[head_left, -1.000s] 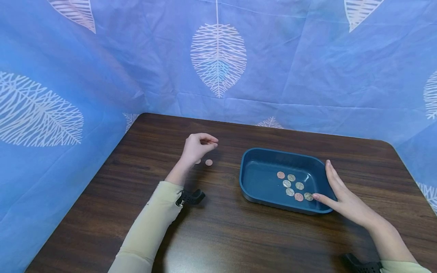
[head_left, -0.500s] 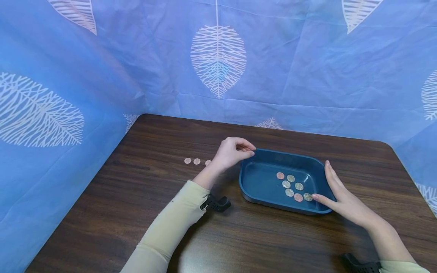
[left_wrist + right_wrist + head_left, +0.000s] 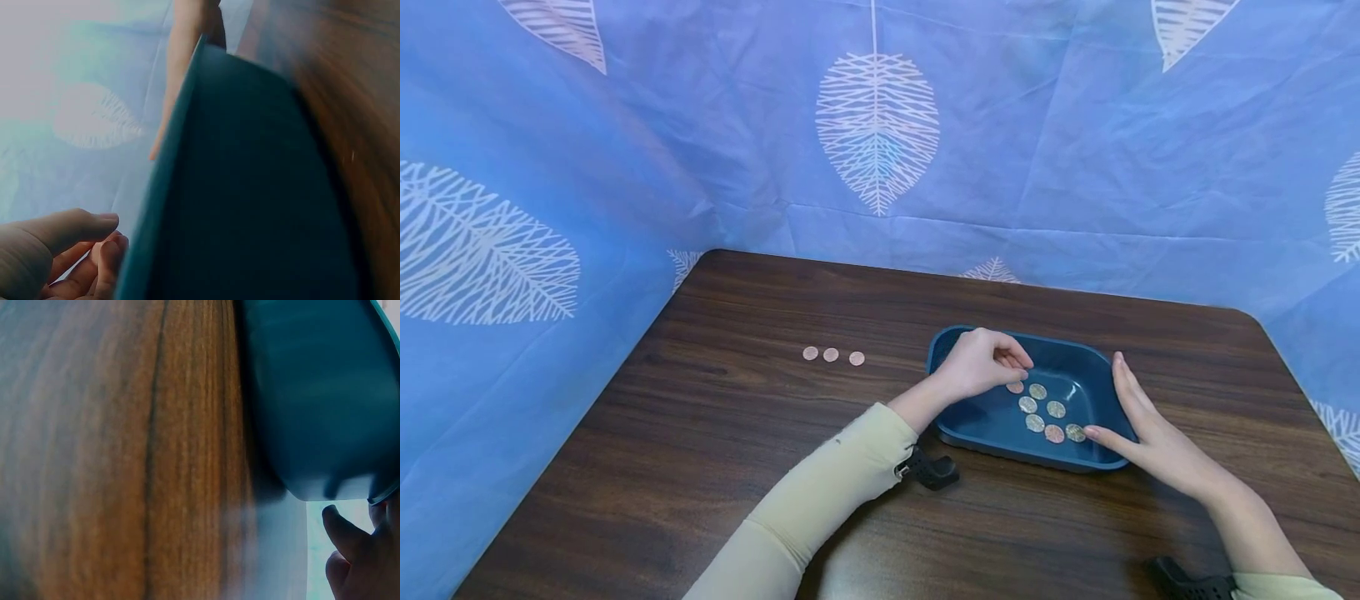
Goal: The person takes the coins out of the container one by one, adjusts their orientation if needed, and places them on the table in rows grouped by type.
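Note:
A dark blue rectangular tray stands on the table, with several copper and silver coins lying flat on its floor. Above the tray's left half is my left hand, thumb and fingertips drawn together. It seems to pinch a coin, hidden by the fingers. The left wrist view shows the curled left fingers just past the tray's rim. At the tray's right end, my right hand holds the rim, its thumb reaching inside and its fingers along the outside. Three copper coins lie in a row left of the tray.
The dark wood table has rounded far corners. A blue cloth with white leaf prints hangs behind and along its sides. Black bands sit on both wrists.
My left hand has moved right from beside the row of coins, across the tray's left rim, to over the tray. The right hand and the tray have stayed in place.

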The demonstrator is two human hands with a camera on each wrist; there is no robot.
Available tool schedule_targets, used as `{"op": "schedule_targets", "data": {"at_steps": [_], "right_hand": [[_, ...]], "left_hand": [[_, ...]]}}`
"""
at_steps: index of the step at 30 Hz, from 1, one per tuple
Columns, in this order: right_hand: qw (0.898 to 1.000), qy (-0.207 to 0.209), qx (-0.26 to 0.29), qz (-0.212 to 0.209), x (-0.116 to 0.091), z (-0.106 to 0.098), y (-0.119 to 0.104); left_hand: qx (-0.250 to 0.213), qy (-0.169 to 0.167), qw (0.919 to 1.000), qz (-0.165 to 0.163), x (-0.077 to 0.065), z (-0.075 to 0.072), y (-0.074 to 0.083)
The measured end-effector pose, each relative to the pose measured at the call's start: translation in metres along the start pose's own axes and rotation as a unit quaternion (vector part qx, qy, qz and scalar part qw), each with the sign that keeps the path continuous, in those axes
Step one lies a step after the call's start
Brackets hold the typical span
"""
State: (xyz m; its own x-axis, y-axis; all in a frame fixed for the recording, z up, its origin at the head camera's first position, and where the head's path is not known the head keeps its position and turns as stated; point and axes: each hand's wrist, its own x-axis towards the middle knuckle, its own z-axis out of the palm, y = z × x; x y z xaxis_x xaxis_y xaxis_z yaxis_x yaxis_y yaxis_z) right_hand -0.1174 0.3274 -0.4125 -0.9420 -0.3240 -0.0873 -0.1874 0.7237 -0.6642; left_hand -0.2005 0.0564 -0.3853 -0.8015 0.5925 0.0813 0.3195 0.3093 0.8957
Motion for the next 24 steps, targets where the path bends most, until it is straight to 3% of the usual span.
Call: {"op": "schedule_targets", "data": {"at_steps": [8, 16, 20, 24], "right_hand": [[1.000, -0.001, 0.001, 0.002, 0.001, 0.001, -0.001], [1.000, -0.004, 0.007, -0.002, 0.002, -0.001, 0.000], [1.000, -0.006, 0.005, 0.000, 0.001, -0.002, 0.001], [1.000, -0.004, 0.002, 0.004, -0.001, -0.001, 0.003]], "left_hand": [[0.061, -0.027, 0.9978, -0.002, 0.009, 0.030, -0.004], [0.098, -0.039, 0.9943, -0.015, 0.012, 0.038, -0.009], [0.155, -0.059, 0.9857, -0.027, 0.014, 0.042, -0.009], [0.221, -0.095, 0.9704, -0.024, 0.015, 0.047, -0.012]]}}
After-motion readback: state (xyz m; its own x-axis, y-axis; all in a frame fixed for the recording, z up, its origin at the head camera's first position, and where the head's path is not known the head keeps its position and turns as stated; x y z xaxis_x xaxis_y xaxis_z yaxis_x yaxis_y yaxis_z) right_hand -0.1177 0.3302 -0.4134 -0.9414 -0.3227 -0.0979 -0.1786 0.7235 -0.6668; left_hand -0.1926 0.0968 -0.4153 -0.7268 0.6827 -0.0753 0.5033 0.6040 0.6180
